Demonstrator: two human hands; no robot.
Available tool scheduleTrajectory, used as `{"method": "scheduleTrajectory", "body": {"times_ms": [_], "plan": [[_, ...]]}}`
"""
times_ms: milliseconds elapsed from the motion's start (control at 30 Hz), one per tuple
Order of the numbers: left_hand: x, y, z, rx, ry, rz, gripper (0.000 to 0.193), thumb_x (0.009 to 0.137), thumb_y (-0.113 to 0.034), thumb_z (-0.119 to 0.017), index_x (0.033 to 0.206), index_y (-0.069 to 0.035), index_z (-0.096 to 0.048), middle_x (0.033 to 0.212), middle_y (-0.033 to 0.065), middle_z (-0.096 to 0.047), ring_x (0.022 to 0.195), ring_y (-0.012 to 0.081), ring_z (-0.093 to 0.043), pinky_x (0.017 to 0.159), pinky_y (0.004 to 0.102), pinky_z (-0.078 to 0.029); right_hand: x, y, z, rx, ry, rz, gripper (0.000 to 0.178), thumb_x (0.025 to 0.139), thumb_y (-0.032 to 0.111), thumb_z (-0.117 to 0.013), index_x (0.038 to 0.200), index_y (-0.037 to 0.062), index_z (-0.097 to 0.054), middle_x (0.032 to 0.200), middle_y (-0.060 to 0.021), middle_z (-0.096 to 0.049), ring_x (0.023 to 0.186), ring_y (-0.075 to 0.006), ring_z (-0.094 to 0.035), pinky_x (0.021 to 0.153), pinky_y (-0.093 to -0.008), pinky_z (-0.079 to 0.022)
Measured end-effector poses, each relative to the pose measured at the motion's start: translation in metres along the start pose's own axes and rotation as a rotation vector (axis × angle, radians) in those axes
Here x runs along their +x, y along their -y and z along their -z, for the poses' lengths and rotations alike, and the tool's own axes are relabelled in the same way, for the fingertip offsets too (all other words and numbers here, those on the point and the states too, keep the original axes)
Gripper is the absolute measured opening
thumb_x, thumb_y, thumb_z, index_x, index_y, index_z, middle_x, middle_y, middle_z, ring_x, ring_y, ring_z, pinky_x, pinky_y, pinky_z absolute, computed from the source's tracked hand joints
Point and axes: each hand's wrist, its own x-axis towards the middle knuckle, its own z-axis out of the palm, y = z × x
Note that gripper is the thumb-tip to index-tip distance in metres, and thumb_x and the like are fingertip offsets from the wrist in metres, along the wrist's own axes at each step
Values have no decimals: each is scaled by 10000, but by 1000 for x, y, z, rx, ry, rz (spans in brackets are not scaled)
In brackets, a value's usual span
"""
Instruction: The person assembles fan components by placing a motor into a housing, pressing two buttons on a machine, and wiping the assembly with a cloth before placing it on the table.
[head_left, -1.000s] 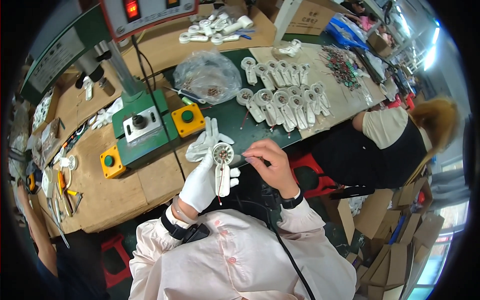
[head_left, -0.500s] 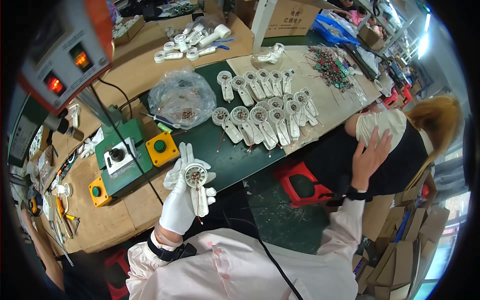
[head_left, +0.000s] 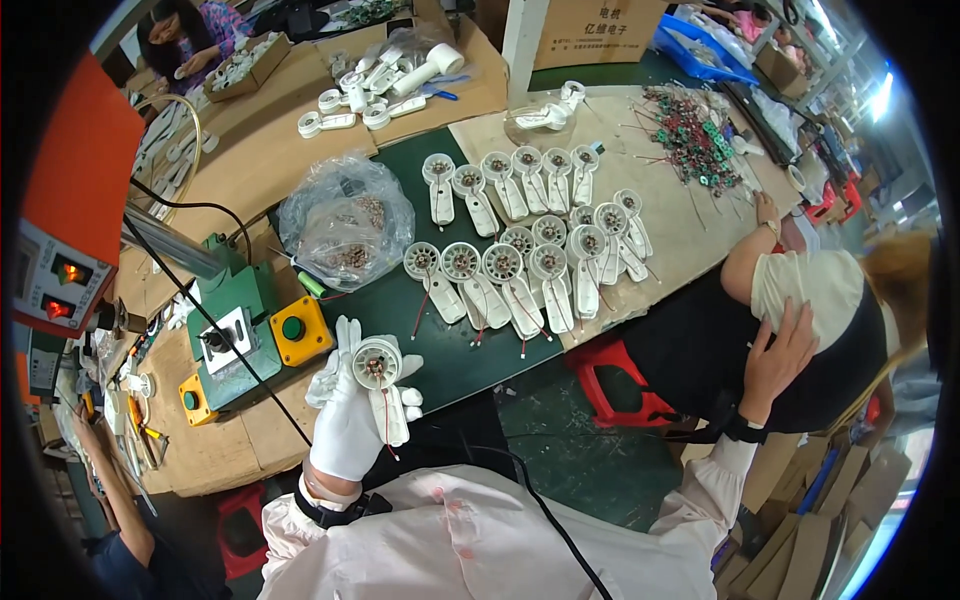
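While the gloved left hand point(head_left: 350, 425) grips a white fan half point(head_left: 383, 385) near the green mat point(head_left: 440, 335), the bare right hand point(head_left: 780, 355) rests open on a co-worker's back point(head_left: 800, 320), far right.

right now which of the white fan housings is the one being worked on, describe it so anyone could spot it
Start at the green mat on the workbench, covered in rows of white fan housings. Just below its near edge, the gloved left hand holds one fan housing. It alone is lifted off the mat, upright, red wire dangling.
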Motion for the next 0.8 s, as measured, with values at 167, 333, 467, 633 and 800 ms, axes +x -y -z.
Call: {"method": "scheduleTrajectory", "body": {"times_ms": [167, 333, 467, 633, 800], "plan": [[13, 4, -6, 39, -18, 1, 606, 1016, -539, -362, 1466, -134, -324, 1297, 227, -542, 899, 278, -642, 757, 403, -555, -14, 5, 3, 137, -99, -119, 362, 954, 183, -584, 1303, 86, -581, 1331, -115, -584, 1242, -298, -533, 1072, -465, -363], [24, 19, -15, -48, -118, -65, 597, 1002, -552, -403, 1413, -120, -422, 1165, 181, -624, 803, 272, -626, 698, 392, -542, -58, 93, 16, 828, 89, -148, 104, 898, 49, -582, 946, 39, -673, 958, -120, -663, 916, -300, -603, 855, -400, -458], [22, 19, -8, -118, -67, -1, 594, 1003, -551, -397, 1397, -107, -430, 1147, 183, -628, 804, 286, -631, 696, 406, -544, -79, 155, 18, 1114, 129, -276, 70, 874, 40, -607, 910, 39, -668, 895, -111, -662, 832, -298, -607, 761, -383, -461], [19, 25, -15, -105, -55, 15, 612, 1001, -555, -395, 1383, -78, -438, 1156, 202, -616, 813, 306, -636, 692, 417, -551, -53, 165, 31, 1281, 134, -163, 102, 883, -15, -580, 949, 2, -656, 907, -129, -637, 822, -288, -609, 752, -348, -484], [21, 28, -27, -103, -84, 31, 597, 1006, -545, -395, 1377, -81, -450, 1154, 197, -619, 800, 296, -628, 690, 412, -550, 26, 157, 38, 1243, 80, 31, 161, 882, -23, -578, 1015, 8, -664, 951, -136, -622, 817, -303, -606, 752, -351, -483]]}}
